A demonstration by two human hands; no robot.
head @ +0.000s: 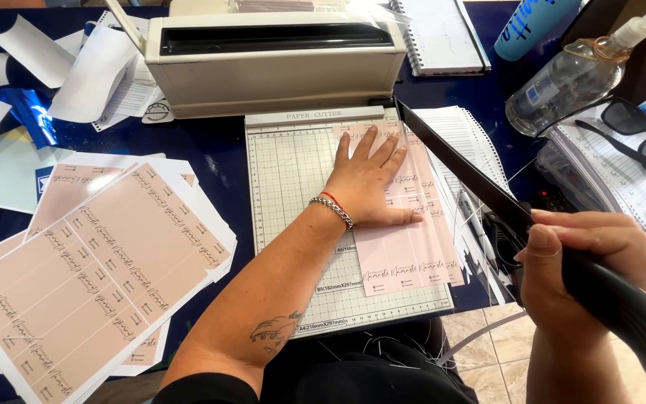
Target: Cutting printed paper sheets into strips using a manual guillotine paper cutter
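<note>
I noted the cutter handle [622, 303] ran off-frame under my closed right hand [577, 262], while my flat, open left hand [368, 183] half-covered pale pink printed strips [405, 254] on the gridded cutter [293, 172].

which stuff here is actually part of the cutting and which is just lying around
In use: left hand pressing pink sheets on the paper cutter; right hand gripping the raised cutter arm; stack of pink printed sheets.

Lying about: sunglasses, sanitizer bottle, notebook, binding machine.
</note>
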